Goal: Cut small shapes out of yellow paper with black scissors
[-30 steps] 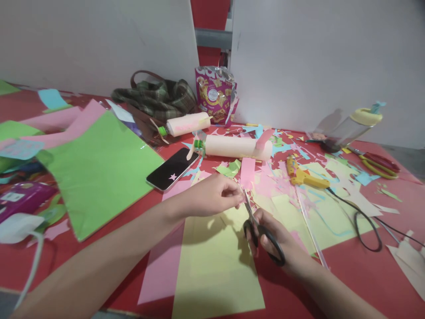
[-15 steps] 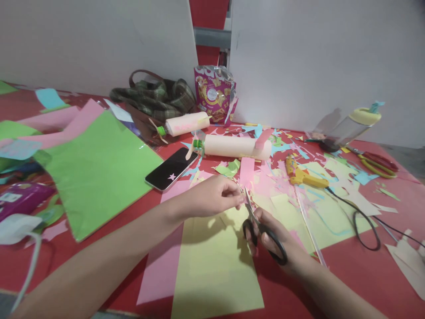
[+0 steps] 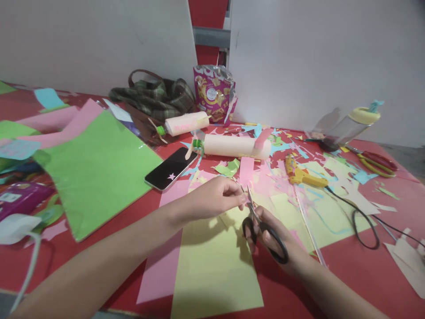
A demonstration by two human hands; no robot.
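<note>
My left hand is closed in a pinch on a small scrap of pink paper, mostly hidden by the fingertips. Beside it, my right hand grips scissors with black handles. The blades point away from me and reach up to the scrap at my left fingertips. Beneath both hands lies a yellow paper sheet, overlapping a pink sheet. A dark phone with a small pink star on its screen rests beyond my left forearm.
Two paper-wrapped bottles with green caps lie farther back, the nearer one amid paper offcuts. To the right are a yellow glue gun with its cord, a clear bottle and red-yellow scissors. Green sheet lies left; snack bag stands behind.
The scissors' blades and my left fingertips have shifted very slightly to the right. Both hands keep the same hold; the other things on the table stay as they were.
</note>
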